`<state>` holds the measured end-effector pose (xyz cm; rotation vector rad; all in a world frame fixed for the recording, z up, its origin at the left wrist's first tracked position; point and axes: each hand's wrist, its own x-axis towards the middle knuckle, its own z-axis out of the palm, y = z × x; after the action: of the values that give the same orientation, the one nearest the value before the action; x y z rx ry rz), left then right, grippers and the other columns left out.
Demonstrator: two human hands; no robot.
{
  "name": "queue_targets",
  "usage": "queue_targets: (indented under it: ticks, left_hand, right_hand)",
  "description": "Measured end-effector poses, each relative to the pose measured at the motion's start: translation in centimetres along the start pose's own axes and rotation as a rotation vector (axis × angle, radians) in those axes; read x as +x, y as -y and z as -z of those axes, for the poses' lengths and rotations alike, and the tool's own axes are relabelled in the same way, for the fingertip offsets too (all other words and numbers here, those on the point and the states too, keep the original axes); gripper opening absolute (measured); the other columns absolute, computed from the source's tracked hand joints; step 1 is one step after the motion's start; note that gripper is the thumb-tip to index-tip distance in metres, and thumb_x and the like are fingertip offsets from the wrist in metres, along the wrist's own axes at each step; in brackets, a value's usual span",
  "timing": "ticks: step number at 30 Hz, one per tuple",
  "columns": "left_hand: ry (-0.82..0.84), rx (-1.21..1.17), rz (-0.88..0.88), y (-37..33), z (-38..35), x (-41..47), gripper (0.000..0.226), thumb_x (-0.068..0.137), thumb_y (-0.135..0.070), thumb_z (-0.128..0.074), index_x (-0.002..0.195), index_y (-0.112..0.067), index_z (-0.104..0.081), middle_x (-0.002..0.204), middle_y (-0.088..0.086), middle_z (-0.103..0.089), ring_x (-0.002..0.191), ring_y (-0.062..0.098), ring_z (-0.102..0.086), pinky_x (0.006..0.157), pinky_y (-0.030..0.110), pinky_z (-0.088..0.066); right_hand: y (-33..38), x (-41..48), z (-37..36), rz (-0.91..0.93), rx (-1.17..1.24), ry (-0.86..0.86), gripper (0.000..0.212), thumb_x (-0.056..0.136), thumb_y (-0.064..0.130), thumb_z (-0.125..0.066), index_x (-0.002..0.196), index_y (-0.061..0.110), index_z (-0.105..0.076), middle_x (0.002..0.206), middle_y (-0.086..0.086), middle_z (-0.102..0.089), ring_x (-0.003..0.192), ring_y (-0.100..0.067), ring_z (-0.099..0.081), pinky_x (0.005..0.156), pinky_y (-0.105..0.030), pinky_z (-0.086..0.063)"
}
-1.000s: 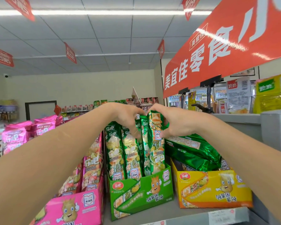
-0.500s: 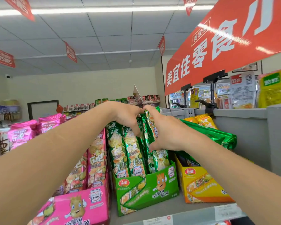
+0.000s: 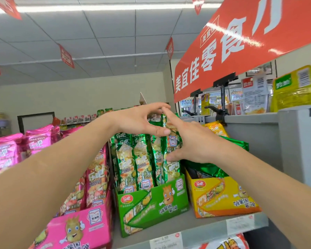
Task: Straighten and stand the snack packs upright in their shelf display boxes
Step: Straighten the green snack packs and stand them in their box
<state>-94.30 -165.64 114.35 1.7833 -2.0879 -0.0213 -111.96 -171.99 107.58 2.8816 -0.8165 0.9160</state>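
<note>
A green display box (image 3: 151, 203) on the shelf holds several tall green snack packs (image 3: 142, 159) standing upright. My left hand (image 3: 142, 121) hovers over their tops with fingers and thumb spread apart. My right hand (image 3: 190, 142) lies flat against the rightmost green pack (image 3: 171, 139), index finger straight along its edge and thumb touching lower down. Other green packs (image 3: 205, 168) lie slumped across the yellow display box (image 3: 223, 194) to the right. A pink display box (image 3: 79, 229) with upright pink packs (image 3: 97, 173) stands to the left.
A grey shelf panel (image 3: 258, 141) rises right behind the yellow box. The shelf's front rail (image 3: 165, 239) carries price tags. A red sign (image 3: 241, 42) hangs overhead on black clamps. More pink packs (image 3: 5, 153) are stacked at far left.
Both hands have let go of the rightmost green pack they gripped; the fingers have straightened. The pack now stands upright in the green box.
</note>
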Motion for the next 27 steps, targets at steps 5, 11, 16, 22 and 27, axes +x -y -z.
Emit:
queue_targets:
  ticks: [5, 11, 16, 22, 27]
  left_hand:
    - [-0.220, 0.334, 0.025, 0.1, -1.5, 0.3, 0.087, 0.074, -0.056, -0.075, 0.144, -0.022, -0.038, 0.143, -0.004, -0.050, 0.127, 0.014, -0.048, 0.096, 0.019, -0.033]
    - [-0.148, 0.382, 0.063, -0.4, -1.0, -0.7, 0.101, 0.068, -0.078, -0.047, 0.149, -0.021, -0.030, 0.145, 0.004, -0.049, 0.128, 0.022, -0.049, 0.098, 0.027, -0.037]
    - [-0.091, 0.633, 0.177, 0.6, 0.4, -2.3, 0.080, 0.085, -0.064, -0.055, 0.148, -0.018, -0.036, 0.148, 0.002, -0.047, 0.130, 0.021, -0.048, 0.105, 0.029, -0.037]
    - [-0.396, 0.519, -0.086, -1.8, -2.8, -4.5, 0.074, 0.082, -0.036, -0.064, 0.148, -0.024, -0.032, 0.141, 0.002, -0.048, 0.127, 0.021, -0.044, 0.109, 0.036, -0.036]
    - [-0.516, 0.639, -0.080, -4.6, -8.4, -6.6, 0.043, 0.081, -0.044, -0.061, 0.112, -0.026, -0.038, 0.100, -0.001, -0.052, 0.094, 0.024, -0.056, 0.076, 0.041, -0.051]
  right_hand:
    - [0.4, 0.2, -1.2, -0.004, -0.050, -0.037, 0.124, 0.076, 0.049, -0.077, 0.148, 0.037, 0.023, 0.102, 0.007, -0.067, 0.118, -0.030, -0.054, 0.097, -0.052, -0.033]
    - [0.6, -1.0, 0.7, 0.090, -0.181, -0.203, 0.051, 0.087, 0.046, -0.062, 0.134, 0.041, -0.042, 0.123, 0.002, -0.055, 0.122, -0.025, -0.046, 0.094, -0.050, -0.037]
    - [0.8, -2.3, 0.8, 0.090, -0.130, -0.292, 0.051, 0.091, 0.052, -0.053, 0.138, 0.042, -0.039, 0.131, 0.004, -0.052, 0.124, -0.023, -0.046, 0.097, -0.050, -0.039]
    - [-0.1, -3.3, -0.8, 0.004, -0.308, -0.041, 0.101, 0.081, 0.059, -0.064, 0.149, 0.042, 0.010, 0.117, -0.006, -0.049, 0.116, -0.030, -0.049, 0.088, -0.045, -0.047]
    - [-0.3, -3.5, 0.3, -0.036, -0.190, 0.182, 0.099, 0.078, 0.032, -0.070, 0.151, 0.033, -0.003, 0.083, 0.002, -0.055, 0.076, -0.019, -0.057, 0.062, -0.035, -0.050]
